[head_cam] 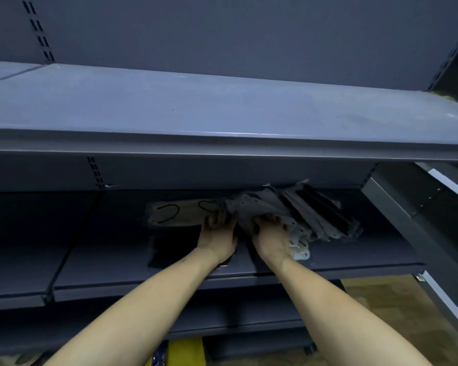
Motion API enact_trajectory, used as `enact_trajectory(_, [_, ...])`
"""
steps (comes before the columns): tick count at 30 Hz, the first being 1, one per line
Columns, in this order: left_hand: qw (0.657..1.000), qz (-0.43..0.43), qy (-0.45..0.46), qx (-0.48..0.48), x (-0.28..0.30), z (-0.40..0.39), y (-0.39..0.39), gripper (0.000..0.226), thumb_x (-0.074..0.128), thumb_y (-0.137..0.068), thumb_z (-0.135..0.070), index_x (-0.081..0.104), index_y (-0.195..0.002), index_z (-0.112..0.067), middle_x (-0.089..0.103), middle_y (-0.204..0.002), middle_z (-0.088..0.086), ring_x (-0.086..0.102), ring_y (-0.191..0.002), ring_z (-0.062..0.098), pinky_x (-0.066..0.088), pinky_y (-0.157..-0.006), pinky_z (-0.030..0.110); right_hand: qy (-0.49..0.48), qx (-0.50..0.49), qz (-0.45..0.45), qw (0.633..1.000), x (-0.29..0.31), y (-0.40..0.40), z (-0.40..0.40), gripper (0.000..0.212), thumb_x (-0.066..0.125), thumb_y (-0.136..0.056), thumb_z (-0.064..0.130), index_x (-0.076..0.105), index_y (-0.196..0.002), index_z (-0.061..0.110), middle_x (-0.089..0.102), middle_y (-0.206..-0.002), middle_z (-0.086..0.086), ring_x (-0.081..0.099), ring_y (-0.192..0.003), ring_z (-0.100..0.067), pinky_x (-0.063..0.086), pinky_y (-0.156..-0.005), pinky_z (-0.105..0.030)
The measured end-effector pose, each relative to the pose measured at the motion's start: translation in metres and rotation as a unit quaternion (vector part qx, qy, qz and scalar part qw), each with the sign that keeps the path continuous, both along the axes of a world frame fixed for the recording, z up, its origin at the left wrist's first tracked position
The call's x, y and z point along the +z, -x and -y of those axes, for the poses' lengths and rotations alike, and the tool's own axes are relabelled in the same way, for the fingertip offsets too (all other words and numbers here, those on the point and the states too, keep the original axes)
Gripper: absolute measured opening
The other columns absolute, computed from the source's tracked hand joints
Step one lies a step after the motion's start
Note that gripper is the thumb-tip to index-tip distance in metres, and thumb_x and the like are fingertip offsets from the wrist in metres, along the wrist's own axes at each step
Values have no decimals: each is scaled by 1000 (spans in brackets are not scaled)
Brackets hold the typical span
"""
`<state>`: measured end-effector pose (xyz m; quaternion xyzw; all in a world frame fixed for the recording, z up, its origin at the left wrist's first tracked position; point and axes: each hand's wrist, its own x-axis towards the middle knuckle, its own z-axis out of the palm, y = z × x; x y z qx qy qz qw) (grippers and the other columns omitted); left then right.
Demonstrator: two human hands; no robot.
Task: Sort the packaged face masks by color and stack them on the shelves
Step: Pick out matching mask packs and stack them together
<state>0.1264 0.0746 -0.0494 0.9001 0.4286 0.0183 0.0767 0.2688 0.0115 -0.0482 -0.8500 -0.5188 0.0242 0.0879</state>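
While both bare forearms reach under the upper shelf [222, 107], the hands work at a heap of packaged face masks [296, 210] lying on the middle shelf [354, 254], toward its back and right of its centre. This heap is the landmark. It is a loose fan of clear sleeves, some pale, some showing dark masks, tilted and overlapping, with punched hanging tabs spilling toward the shelf's front edge.

The right hand [271, 233] lies on the near side of the heap, its fingers curled into the packets and gripping them. The left hand [218, 231] is just left of the heap, fingers bent at the heap's left edge; whether it pinches a packet I cannot tell in the dim light.

Left of the heap, touching its edge, a beige mask packet [175, 211] with dark ear loops lies flat. In front of that, left of the heap and partly under the left wrist, lies a black mask packet [169, 249].

Below the heap's shelf, something yellow [185, 352] shows near the floor.
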Motion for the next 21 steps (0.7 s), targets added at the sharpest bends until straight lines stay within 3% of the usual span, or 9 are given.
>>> enact_trajectory(3, [1000,8,5,9,2,7,-6,73,45,-100,-33,2,-159,-28,-10,-164,14,3,-150,38,17,-120,50,-36,29,17,999,-6,-2,6,32,49,-99,26,62,-128,32,60,-134,0,51,-123,-29,40,-99,-38])
enact_trajectory(5, [1000,10,-12,8,5,9,-9,69,44,-101,-28,6,-158,-31,-14,-164,11,-6,-151,36,10,-121,51,-78,58,39,995,-6,-5,11,26,58,-96,29,67,-120,29,65,-126,-2,56,-119,-31,42,-99,-39])
enact_trajectory(7, [999,35,-39,5,8,8,-13,57,43,-101,-23,24,-155,-31,-2,-164,8,-6,-151,32,3,-122,51,-140,86,71,984,-2,-8,14,24,65,-90,32,71,-110,20,70,-110,-7,62,-109,-33,45,-97,-43])
enact_trajectory(9, [992,100,-77,2,13,6,-16,39,43,-100,-20,52,-137,-25,32,-155,6,19,-147,32,13,-119,48,-214,100,114,965,4,-9,17,32,60,-85,36,72,-104,12,70,-100,-10,63,-104,-35,44,-102,-53])
enact_trajectory(12, [969,235,-63,44,27,4,-17,24,42,-102,-23,63,-114,-22,64,-114,2,54,-112,27,36,-101,40,-261,70,146,952,13,-13,21,59,58,-81,36,57,-133,7,53,-139,-21,40,-134,-38,22,-114,-66])
enact_trajectory(14, [950,300,-32,77,35,2,-14,18,43,-104,-29,59,-110,-23,68,-98,2,61,-94,26,43,-89,39,-253,61,122,958,14,-18,25,79,60,-83,50,37,-149,12,27,-159,-21,20,-146,-38,-1,-120,-58])
enact_trajectory(16, [941,325,-16,94,39,0,-10,21,42,-104,-38,57,-106,-24,69,-89,0,64,-84,24,47,-82,40,-229,99,113,962,12,-22,29,94,61,-81,66,27,-154,16,15,-163,-18,12,-150,-36,-8,-121,-54])
enact_trajectory(18, [941,317,8,116,45,-1,-5,32,37,-104,-47,56,-100,-22,68,-86,1,64,-82,24,48,-76,38,-198,138,131,961,8,-21,29,98,65,-78,67,28,-154,18,17,-163,-18,12,-150,-36,4,-121,-61])
enact_trajectory(21, [945,295,23,141,48,-4,3,38,35,-102,-55,53,-94,-22,66,-85,1,64,-84,26,45,-69,35,-175,144,140,964,1,-14,23,91,80,-77,40,33,-152,20,27,-160,-16,20,-147,-36,22,-115,-67])
